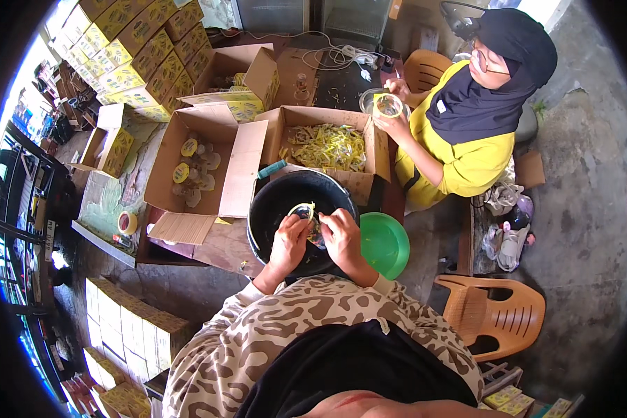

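Observation:
In front of me stands a black bucket point(267, 202). Over its mouth, my left hand point(290, 240) is closed on a small clear plastic cup point(302, 209) with a yellowish rim. Close to the cup's right side, my right hand point(341, 238) has its fingers pinched together; what sits between them is too small to make out. Dark contents with coloured bits show in the bucket below my fingers. A teal-handled tool point(272, 168) lies at the bucket's far left edge, by the box flap.
Beyond the bucket, a carton point(377, 148) holds yellow strips point(329, 148). Left of it, an open carton point(166, 157) contains clear cups. A green basin point(386, 245) is at the right. Across the table, a co-worker point(460, 132) in yellow handles a clear cup. An orange chair point(467, 310) stands right.

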Demonstrator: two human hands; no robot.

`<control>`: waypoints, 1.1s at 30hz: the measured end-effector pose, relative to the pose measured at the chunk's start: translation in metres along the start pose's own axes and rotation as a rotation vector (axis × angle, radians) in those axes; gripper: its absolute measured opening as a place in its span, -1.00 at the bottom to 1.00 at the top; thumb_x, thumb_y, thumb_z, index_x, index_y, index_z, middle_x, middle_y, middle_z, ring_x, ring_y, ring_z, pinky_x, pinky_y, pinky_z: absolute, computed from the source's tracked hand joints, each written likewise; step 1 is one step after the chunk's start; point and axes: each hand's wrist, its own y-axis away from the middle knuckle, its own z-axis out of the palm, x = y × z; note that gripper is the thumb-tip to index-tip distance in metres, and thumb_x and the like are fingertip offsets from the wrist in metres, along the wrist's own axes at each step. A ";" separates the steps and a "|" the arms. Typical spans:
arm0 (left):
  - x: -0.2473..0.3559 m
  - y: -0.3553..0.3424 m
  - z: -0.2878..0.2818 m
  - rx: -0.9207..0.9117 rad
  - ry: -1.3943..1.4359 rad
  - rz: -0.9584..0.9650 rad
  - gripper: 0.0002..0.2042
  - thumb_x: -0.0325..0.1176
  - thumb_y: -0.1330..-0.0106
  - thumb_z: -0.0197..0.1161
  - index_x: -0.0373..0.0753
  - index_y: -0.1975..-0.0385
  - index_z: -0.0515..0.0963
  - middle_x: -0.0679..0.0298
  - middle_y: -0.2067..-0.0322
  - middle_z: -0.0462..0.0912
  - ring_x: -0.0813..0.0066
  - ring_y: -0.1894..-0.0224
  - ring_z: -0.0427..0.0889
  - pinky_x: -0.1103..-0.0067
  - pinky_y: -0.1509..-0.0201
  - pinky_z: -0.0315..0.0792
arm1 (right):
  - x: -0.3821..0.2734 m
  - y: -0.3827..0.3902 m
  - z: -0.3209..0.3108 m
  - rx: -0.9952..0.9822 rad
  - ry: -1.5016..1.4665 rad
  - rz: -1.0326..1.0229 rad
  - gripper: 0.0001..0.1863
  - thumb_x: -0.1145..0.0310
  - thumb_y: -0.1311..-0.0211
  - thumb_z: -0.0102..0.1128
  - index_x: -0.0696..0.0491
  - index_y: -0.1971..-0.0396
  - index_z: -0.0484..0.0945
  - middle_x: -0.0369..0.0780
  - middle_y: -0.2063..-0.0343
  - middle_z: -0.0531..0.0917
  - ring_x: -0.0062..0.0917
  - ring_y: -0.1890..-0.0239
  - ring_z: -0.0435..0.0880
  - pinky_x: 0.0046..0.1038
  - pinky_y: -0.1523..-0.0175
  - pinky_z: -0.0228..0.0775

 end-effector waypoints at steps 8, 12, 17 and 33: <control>0.010 0.003 0.004 -0.062 0.031 0.092 -0.86 -0.68 -0.15 0.26 -0.36 0.31 0.62 0.08 0.35 0.59 0.06 0.26 0.56 0.30 0.18 0.48 | 0.033 -0.005 0.014 0.078 -0.109 0.166 -0.88 0.59 -0.12 0.34 0.13 0.33 0.61 -0.13 0.46 0.55 -0.22 0.40 0.63 -0.28 0.32 0.46; 0.005 -0.007 -0.003 0.014 -0.008 0.082 -0.91 -0.63 -0.17 0.27 -0.36 0.35 0.57 0.06 0.38 0.55 0.00 0.33 0.51 0.25 0.22 0.44 | 0.025 -0.005 0.005 0.009 -0.193 0.119 -0.88 0.61 -0.11 0.36 0.16 0.34 0.62 -0.15 0.47 0.55 -0.26 0.43 0.62 -0.30 0.35 0.44; 0.002 -0.003 0.001 0.002 -0.022 0.015 -0.94 -0.59 -0.20 0.30 -0.35 0.36 0.57 0.05 0.43 0.51 0.01 0.36 0.52 0.24 0.27 0.43 | 0.017 -0.002 -0.002 0.050 -0.146 0.093 -0.85 0.62 -0.09 0.36 0.13 0.33 0.62 -0.16 0.48 0.52 -0.25 0.45 0.58 -0.29 0.36 0.41; -0.008 -0.006 -0.001 -0.028 -0.140 0.041 -0.88 -0.60 -0.21 0.28 -0.40 0.27 0.65 0.05 0.39 0.57 0.05 0.33 0.57 0.30 0.25 0.48 | 0.008 0.005 0.016 -0.004 0.061 -0.043 -0.70 0.63 0.02 0.35 0.15 0.20 0.62 -0.17 0.43 0.46 -0.29 0.35 0.55 -0.27 0.27 0.44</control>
